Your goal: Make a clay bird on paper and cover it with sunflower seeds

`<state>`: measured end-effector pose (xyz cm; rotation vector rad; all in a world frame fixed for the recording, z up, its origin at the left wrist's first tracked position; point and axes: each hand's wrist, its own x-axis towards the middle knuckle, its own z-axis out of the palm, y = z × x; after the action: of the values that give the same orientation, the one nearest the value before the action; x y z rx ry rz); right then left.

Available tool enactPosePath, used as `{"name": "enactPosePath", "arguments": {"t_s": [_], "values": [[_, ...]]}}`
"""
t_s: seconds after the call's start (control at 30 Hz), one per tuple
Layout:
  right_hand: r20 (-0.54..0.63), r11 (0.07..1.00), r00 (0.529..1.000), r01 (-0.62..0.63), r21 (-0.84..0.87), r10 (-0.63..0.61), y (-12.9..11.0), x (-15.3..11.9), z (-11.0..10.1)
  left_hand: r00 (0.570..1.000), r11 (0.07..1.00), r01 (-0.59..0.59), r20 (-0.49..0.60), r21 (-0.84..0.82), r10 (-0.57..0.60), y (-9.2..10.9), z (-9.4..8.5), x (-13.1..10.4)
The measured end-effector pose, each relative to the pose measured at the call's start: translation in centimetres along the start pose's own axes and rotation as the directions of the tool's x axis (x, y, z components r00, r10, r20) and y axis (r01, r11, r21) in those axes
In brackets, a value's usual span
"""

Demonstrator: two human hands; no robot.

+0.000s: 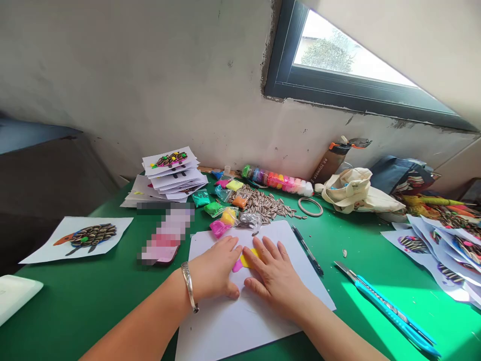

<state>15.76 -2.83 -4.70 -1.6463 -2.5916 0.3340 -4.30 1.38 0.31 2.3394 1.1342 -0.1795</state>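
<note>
A white sheet of paper point(225, 331) lies in front of me on the green table. On it is a flattened patch of yellow modelling clay point(248, 258) with a pink part point(238, 266) at its left. My right hand point(271, 275) rests flat with fingers spread, its index finger over the yellow clay. My left hand point(216, 268), with a silver bangle at the wrist, lies on the paper beside the pink clay, fingers stretched out and thumb apart. Part of the clay is hidden under the fingers.
Small bags of coloured clay point(213, 209) and a heap of sunflower seeds point(268, 204) lie behind the paper. A black pen point(307, 250), a blue utility knife point(394, 311) with blade out and a tape roll point(310, 206) are rightward. Seed pictures point(173, 175) stand stacked at back left.
</note>
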Motion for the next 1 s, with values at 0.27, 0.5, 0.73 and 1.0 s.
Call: {"name": "enactPosePath", "arguments": {"t_s": [0.27, 0.5, 0.73, 1.0], "values": [[-0.026, 0.999, 1.0, 0.002, 0.036, -0.001, 0.0, -0.1, -0.2, 0.999, 0.998, 0.037, 0.014, -0.042, -0.036, 0.1, -0.2, 0.0], [0.015, 0.998, 1.0, 0.002, 0.059, -0.003, 0.3, -0.6, -1.4, 1.0, 0.999, 0.027, 0.01, -0.039, -0.027, 0.1, -0.2, 0.0], [0.053, 0.995, 0.996, 0.067, 0.077, -0.071, 0.5, -1.5, -2.5, 0.999, 1.0, 0.026, 0.02, -0.015, -0.025, -0.3, 0.2, 0.3], [-0.012, 0.993, 0.998, 0.067, 0.094, -0.067, 1.0, -1.4, -3.0, 0.999, 0.999, 0.028, 0.026, -0.035, -0.027, -0.2, 0.0, 0.2]]}}
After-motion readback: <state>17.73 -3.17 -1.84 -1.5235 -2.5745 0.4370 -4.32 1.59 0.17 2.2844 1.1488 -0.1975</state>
